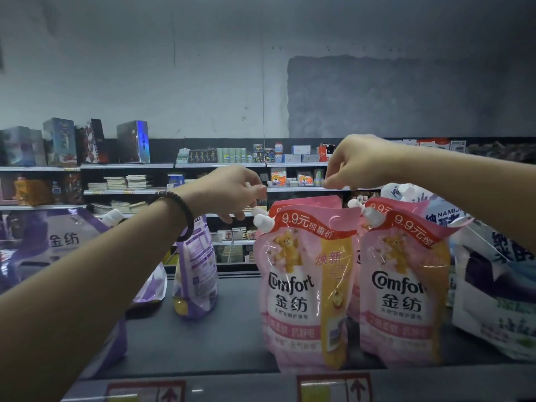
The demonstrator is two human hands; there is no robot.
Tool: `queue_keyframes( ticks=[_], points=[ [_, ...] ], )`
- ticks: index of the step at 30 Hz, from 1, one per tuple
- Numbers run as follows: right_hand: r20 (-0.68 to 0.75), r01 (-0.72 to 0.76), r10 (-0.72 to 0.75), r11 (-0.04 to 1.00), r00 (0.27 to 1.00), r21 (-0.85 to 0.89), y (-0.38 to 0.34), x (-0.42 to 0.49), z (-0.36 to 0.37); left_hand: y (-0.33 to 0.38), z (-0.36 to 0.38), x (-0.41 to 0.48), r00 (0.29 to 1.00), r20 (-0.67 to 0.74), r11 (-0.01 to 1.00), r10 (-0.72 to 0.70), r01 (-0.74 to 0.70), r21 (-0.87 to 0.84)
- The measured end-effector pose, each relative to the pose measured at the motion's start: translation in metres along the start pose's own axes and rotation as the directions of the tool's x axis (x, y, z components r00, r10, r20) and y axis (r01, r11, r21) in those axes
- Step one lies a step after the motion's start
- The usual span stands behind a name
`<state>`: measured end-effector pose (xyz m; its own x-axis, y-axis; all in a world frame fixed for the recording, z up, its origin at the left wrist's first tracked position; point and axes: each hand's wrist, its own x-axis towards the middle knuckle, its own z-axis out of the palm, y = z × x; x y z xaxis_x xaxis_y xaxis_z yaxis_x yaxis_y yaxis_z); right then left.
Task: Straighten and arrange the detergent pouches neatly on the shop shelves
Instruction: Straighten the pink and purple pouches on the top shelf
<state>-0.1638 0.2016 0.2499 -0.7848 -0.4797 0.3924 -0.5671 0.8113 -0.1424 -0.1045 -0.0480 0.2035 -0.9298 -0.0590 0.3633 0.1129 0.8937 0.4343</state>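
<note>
Nearest is the front lip of the dark grey shop shelf [220, 340], with red-framed price-tag holders [333, 387] along it. On the shelf two glossy pink Comfort detergent pouches with white screw caps stand upright side by side, the left pink pouch [304, 291] touching the right pink pouch [403, 291], each with another pink one close behind it. A slim purple pouch [197, 271] stands turned sideways, well apart to their left. A larger purple pouch [58, 242] leans at the far left, and a white-and-blue pouch [499, 285] sits just beside the right pink one.

Of the two hands, the left hand [232, 192], with a dark beaded bracelet [179, 210] at the wrist, hangs over the gap between the purple and pink pouches, fingers loosely curled, holding nothing. The right hand [359, 163] hovers with its fingers bunched downward just over the rear left pink pouch's top edge; I cannot tell whether it pinches it.

Beyond, the opposite shelves [130, 166] carry boxes and small goods below a grey wall [203, 68].
</note>
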Motion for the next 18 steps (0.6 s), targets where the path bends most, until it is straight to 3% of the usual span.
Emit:
queue_keyframes(
  ticks=[6,14,18],
  points=[
    [-0.131,0.032,-0.011,0.987,0.991,0.160,-0.035,-0.026,0.003,-0.003,-0.002,-0.039,0.992,-0.125,0.987,0.013,-0.033,-0.157],
    [-0.343,0.127,-0.020,0.948,0.939,0.293,-0.083,-0.073,0.024,-0.024,0.013,-0.088,0.988,-0.154,0.941,-0.033,-0.021,-0.337],
    [-0.349,0.180,-0.027,0.893,0.937,0.413,-0.102,-0.095,0.042,-0.035,0.030,-0.114,0.982,-0.168,0.922,-0.083,0.012,-0.386]
  ],
)
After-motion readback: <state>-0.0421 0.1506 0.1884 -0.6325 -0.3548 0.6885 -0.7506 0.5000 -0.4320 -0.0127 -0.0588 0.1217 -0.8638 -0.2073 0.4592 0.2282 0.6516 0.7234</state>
